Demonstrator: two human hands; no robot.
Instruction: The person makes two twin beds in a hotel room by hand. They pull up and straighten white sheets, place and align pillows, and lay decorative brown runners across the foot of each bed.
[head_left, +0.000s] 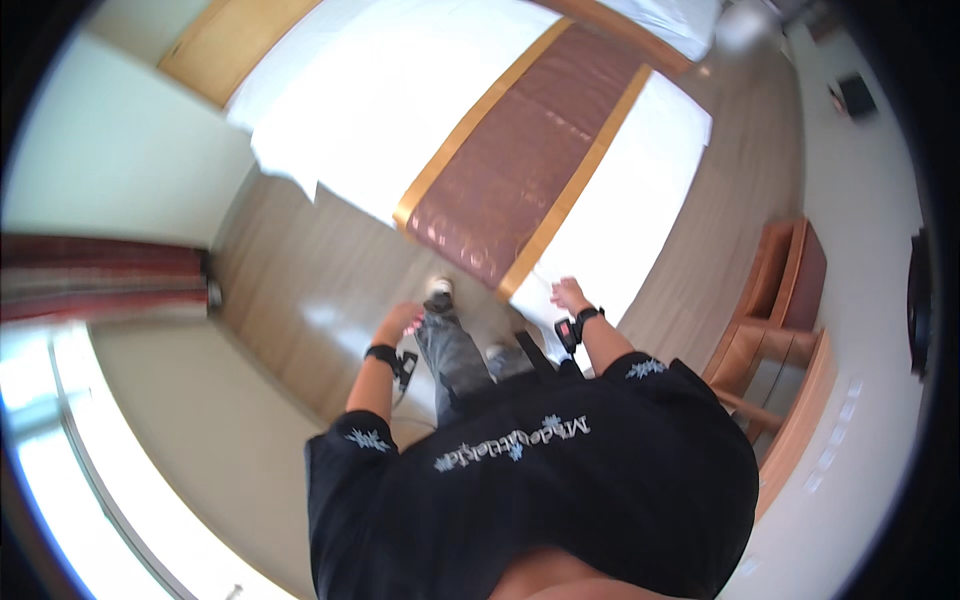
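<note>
My left hand (405, 319) hangs beside my left leg, over the floor, with loosely bent fingers and nothing seen in it. Above the near corner of the bed, my right hand (570, 294) has its fingers partly curled and apart, with no object visible in them. Whether it touches the bedding is unclear. White bedding (360, 105) covers the bed. Across it lies a brown patterned bed runner (510, 165) with gold borders, its near end just beyond my right hand. Black straps with small devices circle both wrists.
Wood-look flooring (300, 255) runs along the bed's near side. To the right, a wooden chair (780, 277) stands by a wooden desk (806, 405) against the wall. On the left are a red curtain (105, 277) and a bright window (67, 480). Another bed (667, 22) shows at the top.
</note>
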